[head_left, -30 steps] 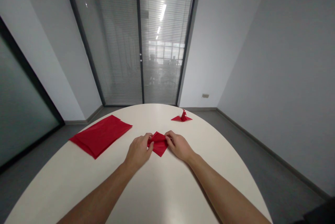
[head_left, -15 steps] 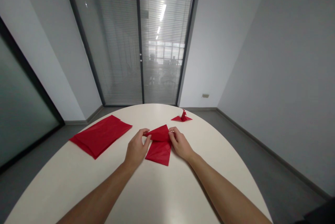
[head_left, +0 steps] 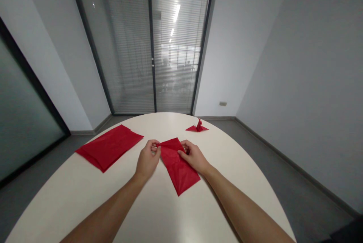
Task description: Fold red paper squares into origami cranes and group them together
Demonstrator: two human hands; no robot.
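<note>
A red sheet of paper [head_left: 178,167], partly unfolded, lies on the white round table [head_left: 170,212] in front of me, its pointed corner towards me. My left hand [head_left: 147,158] pinches the sheet's far left corner. My right hand [head_left: 193,156] grips the far right part of the same sheet, fingers curled on it. Both hands rest low on the table, about a hand's width apart.
A stack of flat red sheets [head_left: 109,146] lies at the table's left. A small folded red paper crane [head_left: 197,126] stands near the far edge. Beyond the table are glass doors with blinds [head_left: 150,42] and grey walls.
The small folded red packet has been opened out: it spread towards me into a longer pointed sheet. My hands moved slightly apart, still holding its far corners.
</note>
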